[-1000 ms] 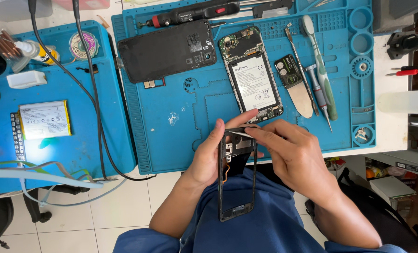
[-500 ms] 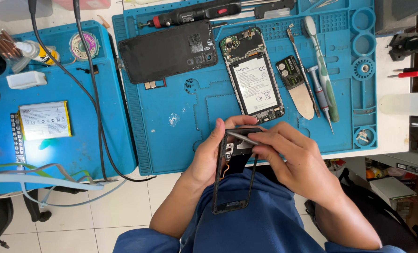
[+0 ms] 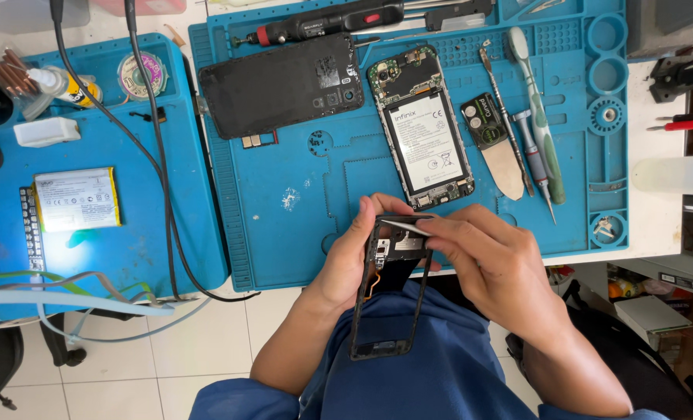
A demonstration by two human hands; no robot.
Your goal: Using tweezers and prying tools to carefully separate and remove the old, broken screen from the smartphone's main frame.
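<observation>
— Where's the phone frame (image 3: 389, 299)?

— Over the lap, just off the near edge of the blue repair mat (image 3: 300, 202). Its long axis runs almost straight away from the person, upper end toward the mat, lower end over the blue garment.

— And the hands?

— The left hand (image 3: 350, 260) grasps the frame's upper left edge. The right hand (image 3: 490, 260) pinches thin tweezers (image 3: 404, 226) laid across the frame's top.

— Anything beside it?

— An opened phone (image 3: 424, 128) lies on the mat beyond.
</observation>
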